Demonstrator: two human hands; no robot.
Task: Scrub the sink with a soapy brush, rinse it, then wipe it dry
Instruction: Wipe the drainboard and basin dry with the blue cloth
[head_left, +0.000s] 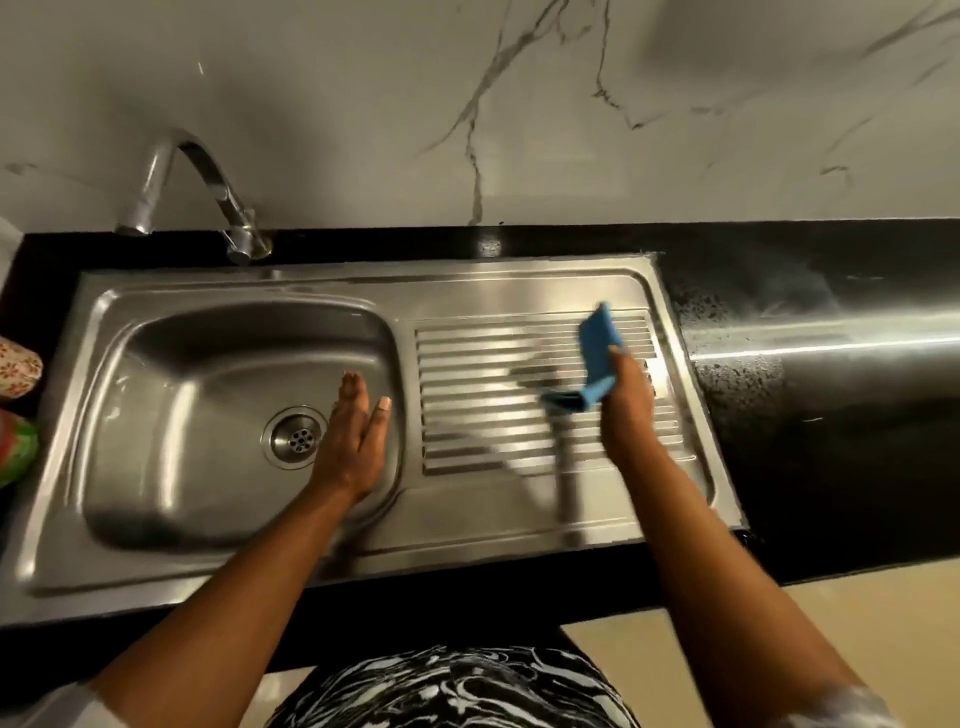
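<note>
A stainless steel sink (171, 395) has its basin on the left and a ribbed drainboard (483, 395) on the right. My right hand (626, 405) grips a blue cloth (598, 358) and holds it lifted above the drainboard. Over the right part of the basin, beside the drain (297, 437), my left hand (353, 431) is held with straight fingers and nothing in it. No brush is in view.
A curved chrome faucet (208, 182) stands behind the basin's back left. The black counter (831, 374) runs to the right, speckled with droplets. Patterned items (15, 405) sit at the left edge. A marble wall rises behind.
</note>
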